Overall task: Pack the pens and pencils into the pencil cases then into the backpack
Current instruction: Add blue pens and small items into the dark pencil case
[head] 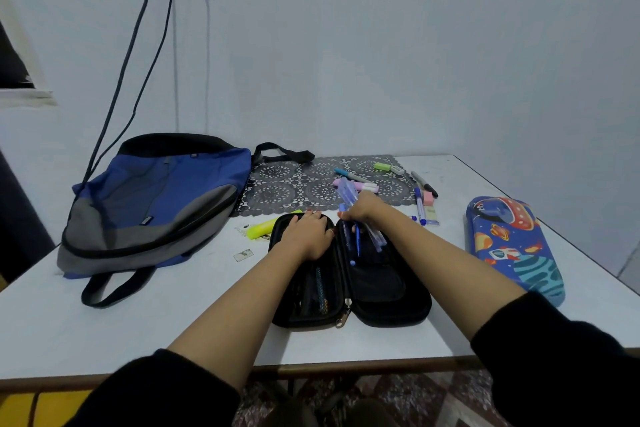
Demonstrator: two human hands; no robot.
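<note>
Pens [375, 237] are sitting bunched in the right hand [363, 210] — its grip is curling round them at the far end of the black case [381, 302]. Their lower ends are pointing down into the case's right half, and their upper ends are sticking out past the knuckles, over the mat [287, 184]. The case is lying unzipped and spread flat near the front edge of the tabletop [138, 322]. The left hand [308, 236] is resting palm down on the far end of the left half, its grip slack and holding nothing. The backpack [156, 204] is lying flat to the left, well apart from the case. A space case [512, 246] is lying closed at the right edge. A highlighter [263, 227] is lying just beyond the black case's left corner, and markers [424, 184] are lying loose off the mat's right side — with a few more pens and small bits scattered on the mat itself.
</note>
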